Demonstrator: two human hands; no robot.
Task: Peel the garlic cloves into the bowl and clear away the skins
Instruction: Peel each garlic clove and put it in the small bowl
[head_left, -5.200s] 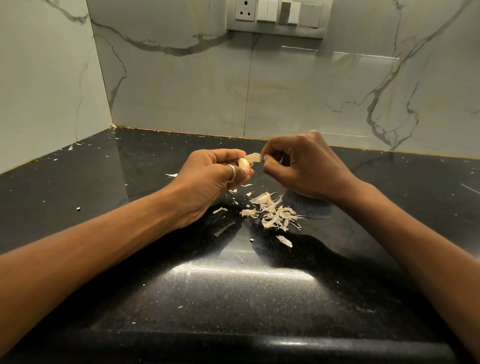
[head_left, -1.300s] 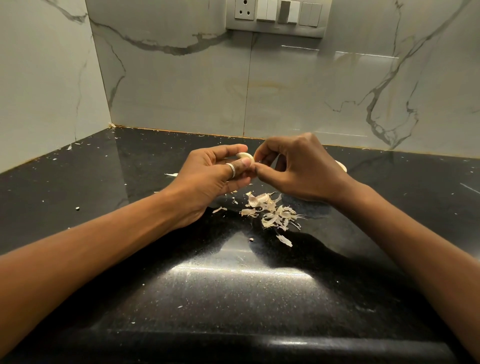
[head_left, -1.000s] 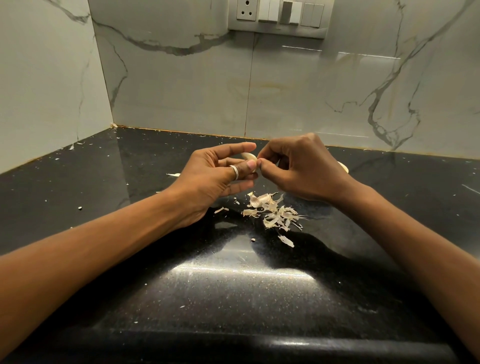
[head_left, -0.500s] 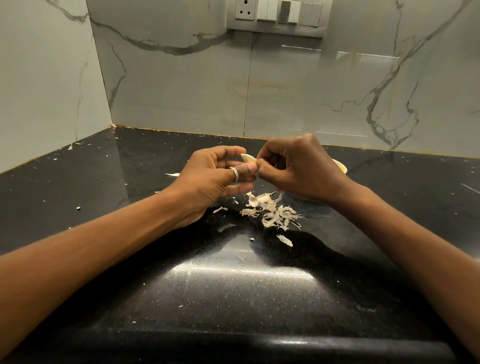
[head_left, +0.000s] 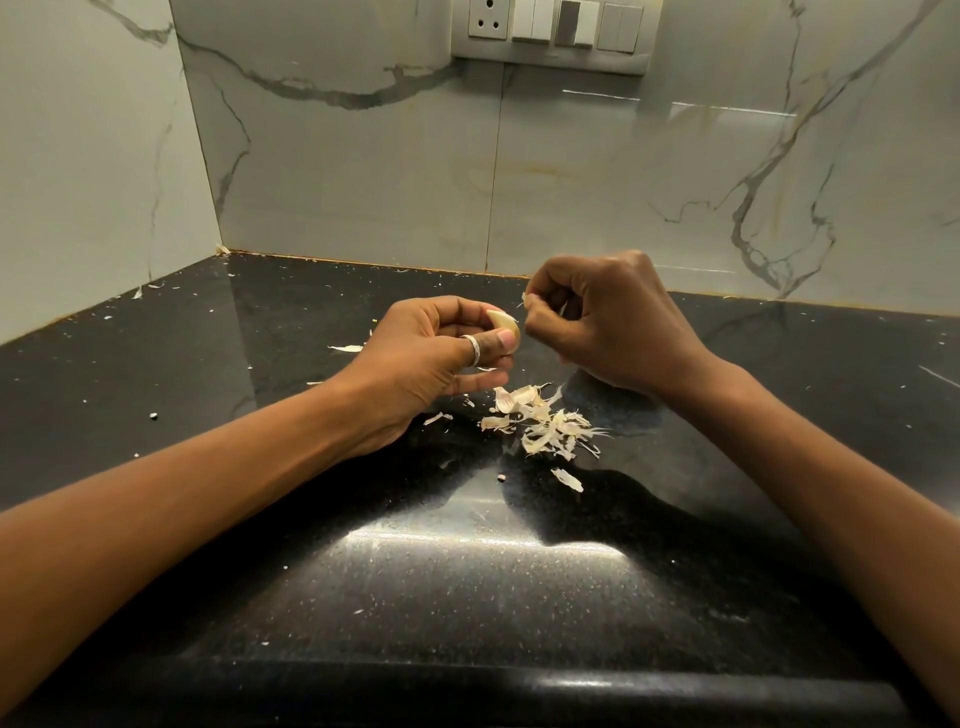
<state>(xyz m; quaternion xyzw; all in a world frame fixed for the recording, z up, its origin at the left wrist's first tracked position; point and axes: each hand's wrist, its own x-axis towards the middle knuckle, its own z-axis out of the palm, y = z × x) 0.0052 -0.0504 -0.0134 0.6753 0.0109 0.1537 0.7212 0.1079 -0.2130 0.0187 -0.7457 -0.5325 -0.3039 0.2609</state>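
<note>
Head view: a heap of garlic skins (head_left: 540, 423) lies on the black, shiny bench (head_left: 467, 597). The skins are thin, dry and pale cream, curled and torn into narrow strips.

Above the heap and a little to its left, the left hand (head_left: 431, 358) holds one garlic clove (head_left: 506, 327) in the air. Its fingers (head_left: 462, 309) are curled, and the thumb and first finger are clamped on the clove. The clove is curved, smooth and pale yellow. The side that shows looks bare of skin, and the other side is hidden by the fingers. A silver ring (head_left: 474, 349) sits on the thumb of this hand.

Above the heap and a little to its right, the right hand (head_left: 613, 322) is close beside the clove but apart from it. Its fingers (head_left: 545, 317) are bent in tightly, and the fingertips pinch a small pale scrap of skin (head_left: 525, 301).

One loose flake (head_left: 567, 479) lies just on the near side of the heap. Another flake (head_left: 345, 348) lies well to the left of the heap, past the left hand. Tiny white crumbs are spread over the bench around the heap.

Far behind the heap rises a marble-pattern wall (head_left: 363, 171) with a switch panel (head_left: 550, 31) at the top.
</note>
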